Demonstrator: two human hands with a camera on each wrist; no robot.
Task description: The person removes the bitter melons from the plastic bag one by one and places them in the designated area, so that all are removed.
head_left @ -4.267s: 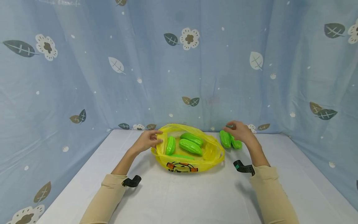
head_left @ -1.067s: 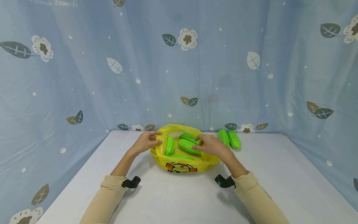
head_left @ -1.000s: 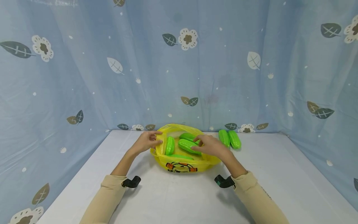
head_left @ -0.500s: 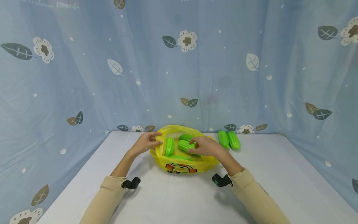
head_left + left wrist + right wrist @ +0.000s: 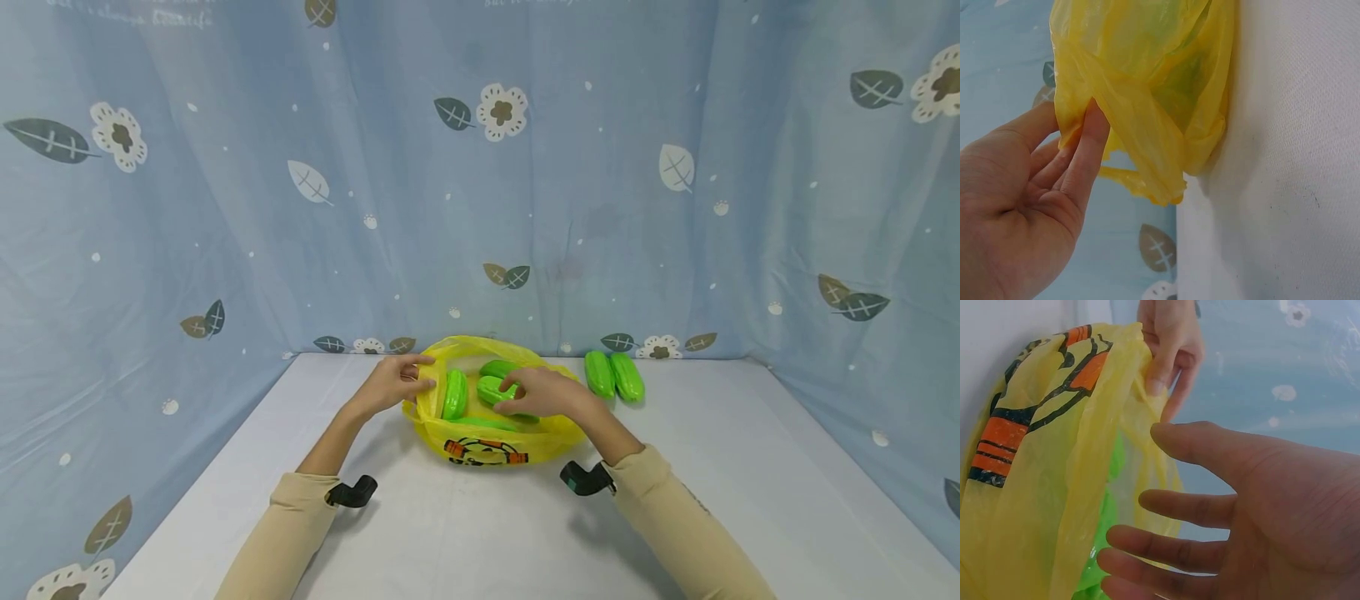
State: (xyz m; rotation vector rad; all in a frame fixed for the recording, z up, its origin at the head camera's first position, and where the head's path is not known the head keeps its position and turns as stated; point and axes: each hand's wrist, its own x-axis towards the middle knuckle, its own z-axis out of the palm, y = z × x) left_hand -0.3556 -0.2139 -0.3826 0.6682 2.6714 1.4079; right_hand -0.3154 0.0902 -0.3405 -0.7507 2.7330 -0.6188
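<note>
A yellow plastic bag (image 5: 551,447) with a cartoon print lies on the white table, its mouth held wide. My left hand (image 5: 392,382) pinches the bag's left rim; in the left wrist view that hand (image 5: 1029,200) has the thin film between thumb and fingers. Inside are several shiny green, ridged, cucumber-shaped things, one upright green piece (image 5: 455,394) at the left and another green piece (image 5: 495,388) in the middle. Over the bag's right side hovers my right hand (image 5: 551,392). The right wrist view shows this hand (image 5: 1260,506) with fingers spread and nothing in them.
Two more green cucumber-shaped things, a left one (image 5: 599,374) and a right one (image 5: 627,378), lie side by side at the back right of the table. A blue curtain (image 5: 480,208) with leaves and flowers hangs behind and along both sides.
My right hand has come from the green pair at the back right to over the bag, then drifted slightly further left. My left hand keeps its hold on the rim.
</note>
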